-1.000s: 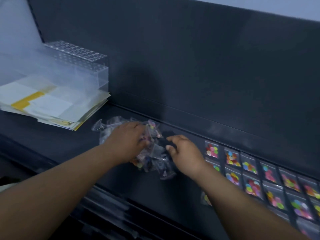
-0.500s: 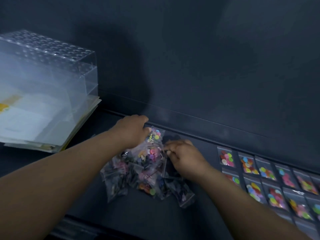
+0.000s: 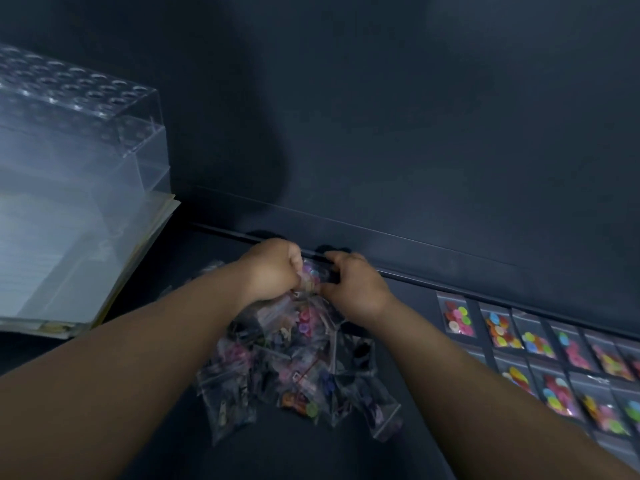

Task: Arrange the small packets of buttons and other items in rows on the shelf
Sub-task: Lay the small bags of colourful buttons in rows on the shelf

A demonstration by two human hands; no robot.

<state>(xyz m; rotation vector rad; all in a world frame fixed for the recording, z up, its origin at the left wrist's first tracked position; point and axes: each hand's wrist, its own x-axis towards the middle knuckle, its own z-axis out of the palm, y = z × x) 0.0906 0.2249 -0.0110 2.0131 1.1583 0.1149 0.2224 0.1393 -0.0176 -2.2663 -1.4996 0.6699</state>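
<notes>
Heap of loose clear packets [image 3: 298, 386] sits closest, around 6 o'clock on the dark shelf [image 3: 166, 438], all jumbled and overlapping, with mixed buttons and some darker bits inside. Just past it both hands meet on one packet [image 3: 309, 274] at the heap's far edge. The left hand [image 3: 273, 271] has its fingers curled tight and pinches it from the 9 o'clock side. The right hand [image 3: 356, 289] is curled onto it from 3 o'clock, thumb against the plastic. Over at 3 to 4 o'clock, laid rows of bright button packets [image 3: 540, 355] lie flat, side by side. At 9 o'clock a clear plastic box [image 3: 79, 143] sits on a paper stack [image 3: 69, 258]. Farthest back is the dark back panel [image 3: 381, 116].
</notes>
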